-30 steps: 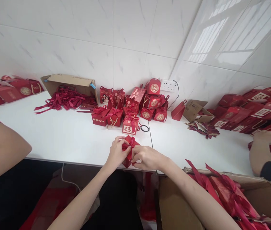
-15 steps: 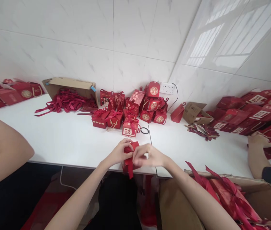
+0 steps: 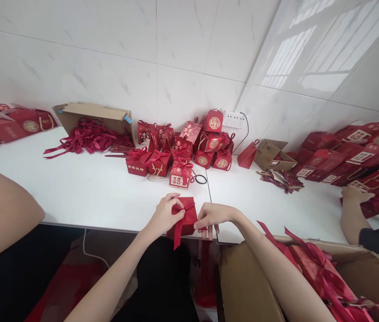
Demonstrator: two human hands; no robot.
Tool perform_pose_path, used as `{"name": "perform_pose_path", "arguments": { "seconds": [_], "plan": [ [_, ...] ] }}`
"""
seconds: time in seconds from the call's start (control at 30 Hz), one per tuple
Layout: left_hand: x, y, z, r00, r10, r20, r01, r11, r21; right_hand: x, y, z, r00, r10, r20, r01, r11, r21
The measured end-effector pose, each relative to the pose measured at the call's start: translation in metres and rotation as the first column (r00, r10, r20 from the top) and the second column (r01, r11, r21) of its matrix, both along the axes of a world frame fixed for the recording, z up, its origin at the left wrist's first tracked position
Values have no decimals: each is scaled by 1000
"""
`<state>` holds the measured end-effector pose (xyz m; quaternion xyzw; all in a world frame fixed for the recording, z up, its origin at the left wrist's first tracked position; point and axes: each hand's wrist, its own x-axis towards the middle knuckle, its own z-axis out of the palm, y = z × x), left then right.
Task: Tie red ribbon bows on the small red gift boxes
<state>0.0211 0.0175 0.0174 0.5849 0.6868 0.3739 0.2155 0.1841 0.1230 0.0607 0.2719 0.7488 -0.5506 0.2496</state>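
A: status on hands?
B: L hand (image 3: 169, 212) pinching knot of red ribbon (image 3: 178, 235) btwn thumb + fingertips, on top of red box (image 3: 189, 228). One tail hangs down box front, past tbl edge in view
A: R hand (image 3: 212, 217)?
B: just rt of box, wrist bent, fingers pointing down. Bit of red at fingertips, can't tell if it's gripped
A: box loc?
B: near edge of white tbl (image 3: 115, 201), btwn both hands
A: what's behind it?
B: white-panel box (image 3: 178, 180) w/ bow on top, black ring (image 3: 201, 179) just rt of it. Further back a grp of small red boxes (image 3: 213, 143) near wall, some stacked, pwr strip (image 3: 235, 120) rt of those
A: sides?
B: back left, open carton (image 3: 92, 111) w/ ribbon pile (image 3: 90, 137) spilling onto tbl. Low rt, big carton (image 3: 248, 279) w/ ribboned red stuff inside. Far rt, co-worker's hand (image 3: 356, 197) by box stack (image 3: 360, 152)
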Motion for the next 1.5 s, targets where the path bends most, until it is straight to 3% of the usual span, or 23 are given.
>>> {"name": "perform_pose_path", "arguments": {
  "seconds": [0.3, 0.47, 0.5, 0.57, 0.63, 0.7, 0.73, 0.83, 0.93, 1.03, 1.17, 1.5],
  "plan": [
    [-3, 1, -5, 997, -15, 74, 15, 1000, -2, 6, 12, -5, 991, 120, 66, -115, 991, -70],
    [-4, 2, -7, 994, -22, 106, 22, 1000, 3, 11, 20, -1, 970, 180, 162, -183, 983, 3],
    [-4, 2, -7, 994, -24, 110, 23, 1000, 7, 11, 21, 0, 984, 119, 135, -129, 989, 66],
    [-4, 2, -8, 992, -30, 120, 28, 999, 17, 8, 22, -2, 995, -95, -27, 99, 968, 232],
    [-3, 2, -8, 990, -39, 139, 33, 998, 44, 1, 20, -6, 928, -279, -245, 353, 869, 348],
    [-2, 1, -9, 983, -13, 185, -4, 996, 94, -7, 15, -11, 870, -330, -366, 467, 792, 395],
    [-2, 0, -10, 975, 27, 220, -53, 992, 117, -10, 12, -13, 864, -325, -384, 474, 782, 404],
    [-2, 0, -11, 938, 231, 258, -268, 956, 117, -15, 5, -16, 879, -291, -378, 437, 809, 393],
    [-4, 0, -10, 938, 329, 111, -339, 937, 82, -13, 4, -17, 882, -277, -381, 410, 849, 334],
    [-4, 0, -6, 959, 282, 32, -283, 959, 35, -10, 6, -18, 879, -286, -382, 400, 877, 265],
    [-4, -2, -6, 965, 244, 92, -242, 970, -36, -9, 10, -20, 887, -283, -366, 364, 915, 173],
    [-4, -8, -13, 962, 224, 156, -230, 973, 17, -8, 9, -17, 891, -267, -368, 318, 945, 83]
  ]
}}
